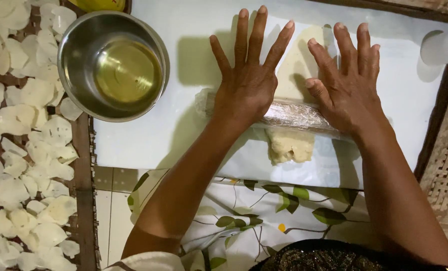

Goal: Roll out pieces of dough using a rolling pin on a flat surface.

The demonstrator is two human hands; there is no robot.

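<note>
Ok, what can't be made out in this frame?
- Roller, head view: its middle shows, but the left hand and right hand cover its ends.
- Dough: the part under the roller is hidden.
- Yellow thing above the bowl: cut off by the top edge.
- White round thing, right edge: overexposed, kind unclear.
- Tray of pale chips: cut off at the left edge.

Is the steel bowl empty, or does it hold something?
Not empty: the steel bowl holds a shallow pool of yellowish liquid across its bottom.
</note>
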